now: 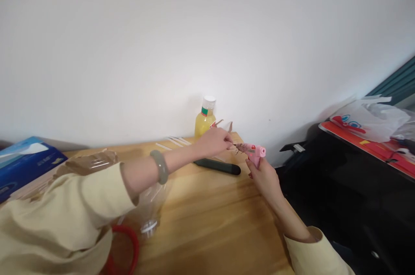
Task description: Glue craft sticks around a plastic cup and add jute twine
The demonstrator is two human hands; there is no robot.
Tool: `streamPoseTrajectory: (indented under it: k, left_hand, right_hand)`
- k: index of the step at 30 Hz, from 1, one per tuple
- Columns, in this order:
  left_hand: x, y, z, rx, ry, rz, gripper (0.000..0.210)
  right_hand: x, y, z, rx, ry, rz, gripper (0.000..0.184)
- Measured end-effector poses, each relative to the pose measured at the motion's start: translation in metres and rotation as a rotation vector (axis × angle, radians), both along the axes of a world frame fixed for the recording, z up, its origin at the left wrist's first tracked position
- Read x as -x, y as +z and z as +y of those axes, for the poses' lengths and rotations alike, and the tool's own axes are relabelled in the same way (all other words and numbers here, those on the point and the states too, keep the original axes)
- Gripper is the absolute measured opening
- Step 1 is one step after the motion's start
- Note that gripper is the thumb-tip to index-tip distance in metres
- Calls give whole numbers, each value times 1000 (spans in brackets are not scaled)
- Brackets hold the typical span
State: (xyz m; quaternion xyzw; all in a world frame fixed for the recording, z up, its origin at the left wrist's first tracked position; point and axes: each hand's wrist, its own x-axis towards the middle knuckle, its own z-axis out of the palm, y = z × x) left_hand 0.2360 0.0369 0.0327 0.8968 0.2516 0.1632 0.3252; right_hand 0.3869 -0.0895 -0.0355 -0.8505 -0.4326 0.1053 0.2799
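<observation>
Where the right hand (266, 180) is: fingers curled firmly around the handle of a pink glue gun (255, 159), gripping it near the right edge of the wooden tabletop (207, 223).
Left hand (214, 141): reaches across to the gun's front end, fingertips drawn in close to it; whether they pinch the tip, hold something thin there or merely touch it, I cannot tell.
Pink glue gun: raised over the tabletop between the two hands, rear end toward the viewer, front end toward the left fingers; the dark, thin shapes at its front are too blurred to name.
Below the hands: a dark-handled tool (223, 167) lies flat.
Behind the left hand: a white-capped bottle of yellow liquid (204, 123) stands upright by the wall (207, 28).
Near the bottle: slim white sticks (178, 140) lie on the wood.
Left wrist: a pale green bangle (159, 167).
</observation>
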Motion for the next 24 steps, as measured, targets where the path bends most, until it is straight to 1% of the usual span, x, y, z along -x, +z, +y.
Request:
streamPoseTrajectory:
  k: [4, 5, 7, 9, 10, 12, 15, 18, 21, 24]
  left_hand:
    - [35, 31, -12, 65, -16, -56, 21]
    - [45, 38, -15, 92, 0, -79, 19]
    - [67, 52, -21, 79, 29, -86, 18]
    - [90, 64, -25, 52, 56, -81, 18]
    - [102, 68, -27, 54, 46, -74, 20]
    - [128, 76, -29, 68, 83, -91, 21]
    - [168, 81, -33, 118, 175, -121, 21]
    - [210, 81, -37, 147, 282, -156, 24]
    - [250, 76, -42, 191, 403, -189, 26]
    - [284, 68, -48, 227, 544, -220, 29]
  right_hand:
    - [10, 3, 4, 128, -54, -50, 46]
    - [11, 4, 5, 147, -59, -56, 49]
    - [13, 5, 7, 178, -69, -64, 57]
    - [11, 6, 9, 201, -78, -72, 63]
    - [10, 5, 9, 209, -79, -77, 65]
    - [4, 3, 11, 217, -64, -88, 66]
    - [-6, 0, 12, 218, -13, -102, 65]
    - [-15, -1, 11, 207, 38, -122, 62]
    - [-21, -1, 8, 193, 54, -154, 57]
    - [-24, -2, 5, 190, 30, -190, 52]
